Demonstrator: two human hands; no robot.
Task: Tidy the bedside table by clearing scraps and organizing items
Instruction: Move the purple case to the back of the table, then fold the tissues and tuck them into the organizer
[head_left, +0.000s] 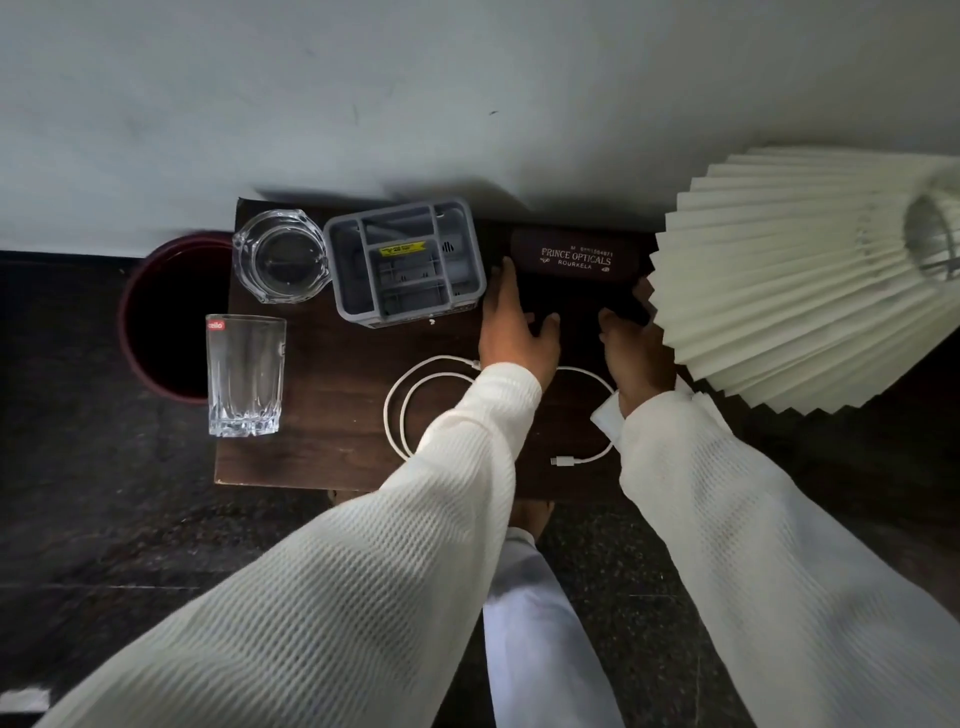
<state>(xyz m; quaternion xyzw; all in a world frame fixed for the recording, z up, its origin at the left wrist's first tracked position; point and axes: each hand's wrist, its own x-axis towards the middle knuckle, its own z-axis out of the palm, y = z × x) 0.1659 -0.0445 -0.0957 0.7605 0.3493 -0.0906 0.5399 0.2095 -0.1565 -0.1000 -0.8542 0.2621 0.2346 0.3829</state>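
A dark brown glasses case (574, 256) with pale lettering lies at the back of the dark wooden bedside table (332, 395). My left hand (514, 325) rests against the case's left end, fingers stretched along it. My right hand (635, 340) holds the right end, partly under the lamp shade. The space between my thumbs is too dark to read. A white charging cable (400, 410) lies coiled on the table beneath my wrists. A tiny white scrap (431, 321) sits in front of the grey organizer (408, 262).
A glass ashtray (280, 257) stands at the back left, with a clear drinking glass (245, 374) in front of it near the left edge. A maroon bin (166, 317) stands on the floor to the left. A pleated white lamp shade (810, 280) overhangs the right side.
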